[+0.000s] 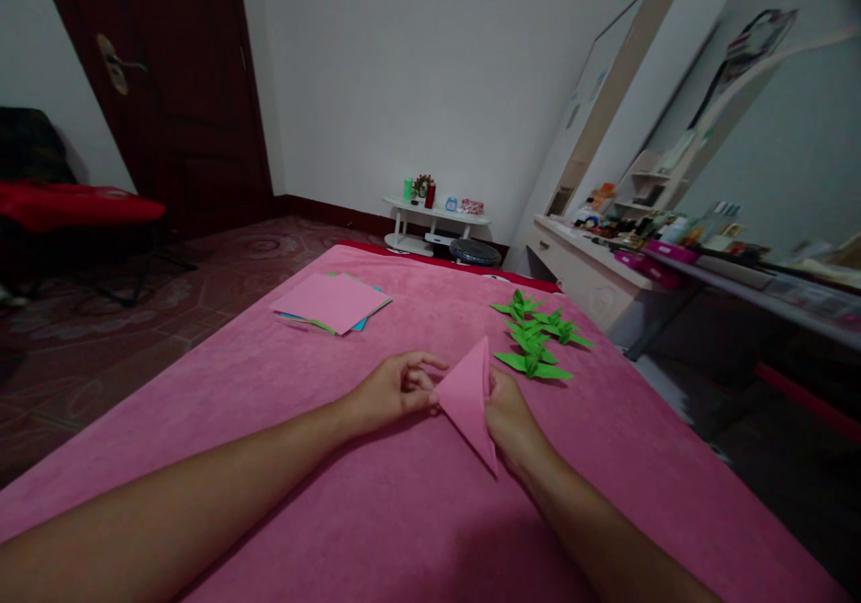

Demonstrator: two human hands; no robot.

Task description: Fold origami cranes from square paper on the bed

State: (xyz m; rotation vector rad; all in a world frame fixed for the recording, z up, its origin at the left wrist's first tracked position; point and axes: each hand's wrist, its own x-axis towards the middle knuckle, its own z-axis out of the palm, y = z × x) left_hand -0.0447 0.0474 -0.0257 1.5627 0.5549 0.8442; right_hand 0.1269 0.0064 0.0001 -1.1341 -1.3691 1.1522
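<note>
A pink sheet of origami paper (469, 401), folded into a triangle, is held up between my hands just above the pink cloth (377, 513). My left hand (398, 386) pinches its left corner between thumb and fingers. On the other side, my right hand (506, 413) grips the long folded edge, its fingertips partly hidden behind the paper. Several green folded-paper cranes (531, 338) stand in a cluster beyond my right hand. To the far left lies a stack of square paper (333, 302), pink on top, with green and blue edges showing beneath.
A low white shelf (437, 211) with small items stands against the back wall. On the right is a dressing table (592, 262) crowded with bottles. A red-covered chair (81, 206) and a dark door (168, 91) are at left.
</note>
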